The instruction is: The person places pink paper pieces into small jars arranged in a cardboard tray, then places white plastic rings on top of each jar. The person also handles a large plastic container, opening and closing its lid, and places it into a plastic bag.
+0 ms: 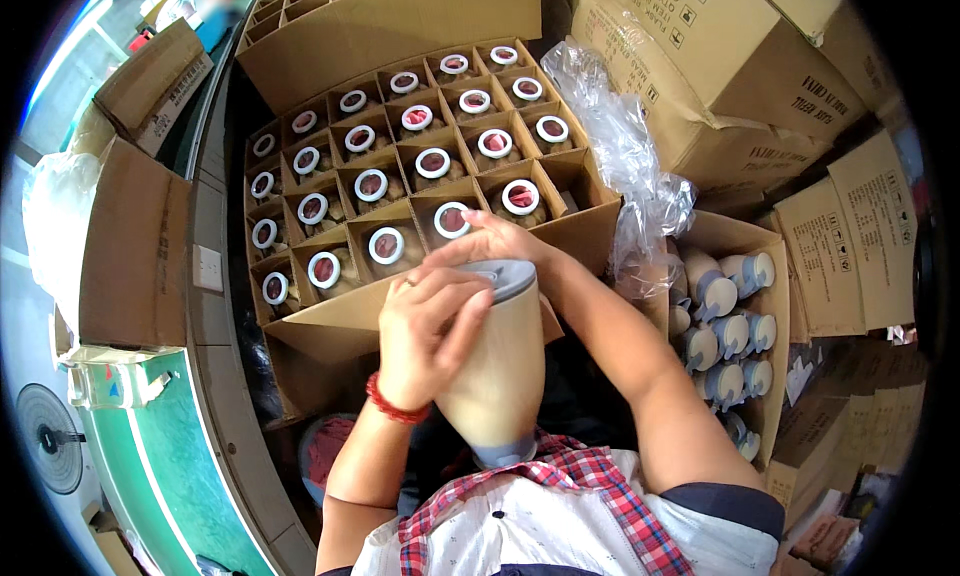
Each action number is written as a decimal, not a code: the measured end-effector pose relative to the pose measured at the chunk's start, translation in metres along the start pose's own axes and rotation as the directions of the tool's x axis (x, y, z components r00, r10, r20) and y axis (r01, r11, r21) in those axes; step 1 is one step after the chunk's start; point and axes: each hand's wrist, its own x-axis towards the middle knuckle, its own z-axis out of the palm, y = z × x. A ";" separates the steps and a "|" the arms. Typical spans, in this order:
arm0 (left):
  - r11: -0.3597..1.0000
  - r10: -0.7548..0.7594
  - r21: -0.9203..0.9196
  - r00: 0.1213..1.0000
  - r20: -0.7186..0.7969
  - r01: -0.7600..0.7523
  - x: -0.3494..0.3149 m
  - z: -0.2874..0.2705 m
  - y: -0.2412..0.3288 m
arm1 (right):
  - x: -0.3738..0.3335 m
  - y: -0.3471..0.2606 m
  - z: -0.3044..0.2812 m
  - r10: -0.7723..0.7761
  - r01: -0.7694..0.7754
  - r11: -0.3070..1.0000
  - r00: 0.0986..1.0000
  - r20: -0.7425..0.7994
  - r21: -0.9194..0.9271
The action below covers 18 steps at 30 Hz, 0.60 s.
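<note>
Cream-coloured and tapered, the flask sits tilted in front of your chest, its grey base near your plaid collar and its grey-rimmed top pointing away toward the far carton. Your left hand is wrapped over the flask's upper left side, fingers curled tight across the edge of the lid; a red bead bracelet rings that wrist. Your right hand comes in over the far side of the lid, fingers bent down onto its rim, so both hands have hold of the same flask at its top end.

Just beyond your hands lies the divided carton, its cardboard cells filled with upright flasks showing white rings around dark red mouths. To your right a second open box holds more cream flasks with grey caps lying on their sides, and crumpled clear plastic film rises between the two boxes. Closed brown cartons are stacked at the far right. On your left runs a green conveyor surface.
</note>
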 end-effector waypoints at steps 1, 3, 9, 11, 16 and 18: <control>0.983 0.085 -0.163 0.996 -0.028 -0.088 -0.007 -0.006 -0.031 | -0.009 0.000 0.009 -0.021 -0.034 0.960 0.981 -0.194 -0.278; 0.790 0.059 -0.597 0.987 -0.152 -0.139 -0.042 -0.005 -0.105 | -0.030 -0.002 0.051 -0.230 -0.132 0.588 0.918 -0.321 -0.798; 0.737 -0.174 -0.656 0.983 0.051 0.165 -0.019 -0.010 -0.075 | -0.057 -0.017 0.053 -0.337 -0.207 0.507 0.846 -0.414 -0.837; 0.954 0.034 -0.294 0.997 -0.074 -0.055 -0.009 -0.006 -0.040 | -0.025 -0.022 0.032 -0.031 -0.118 0.917 0.931 -0.363 -0.380; 0.994 0.103 0.025 0.995 -0.003 -0.103 -0.002 -0.002 0.006 | 0.000 0.010 0.003 0.058 -0.058 0.998 0.997 -0.046 0.012; 0.875 0.171 -0.452 0.984 -0.049 -0.175 -0.026 -0.016 -0.067 | -0.032 -0.004 0.027 -0.150 -0.006 0.637 0.980 -0.131 -0.771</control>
